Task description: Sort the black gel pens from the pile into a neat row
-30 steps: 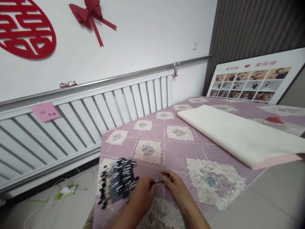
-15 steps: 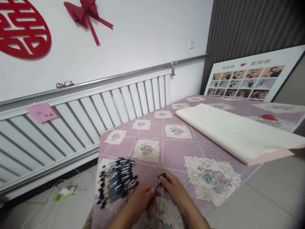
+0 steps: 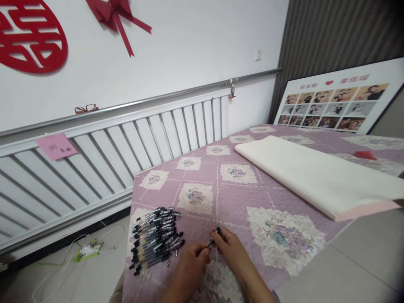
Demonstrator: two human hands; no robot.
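Observation:
Low over the near part of the table, my two hands meet at one black pen. The fingers of my right hand are closed around its dark upper end. My left hand pinches at its lower end, and the fingers cover much of that part. Just left of my left hand lies a heap of black and clear pens, side by side and stacked. A small silvery pen part rests on the cloth between the heap and my left hand.
A purple flowered cloth covers the table. Across its right side lies a folded cream sheet, with a red paper piece beyond. A white radiator runs along the wall. On the floor at left is a power strip with cables.
My left hand has turned slightly and shifted a little along the pen. The right hand keeps its hold. The whole view has moved slightly.

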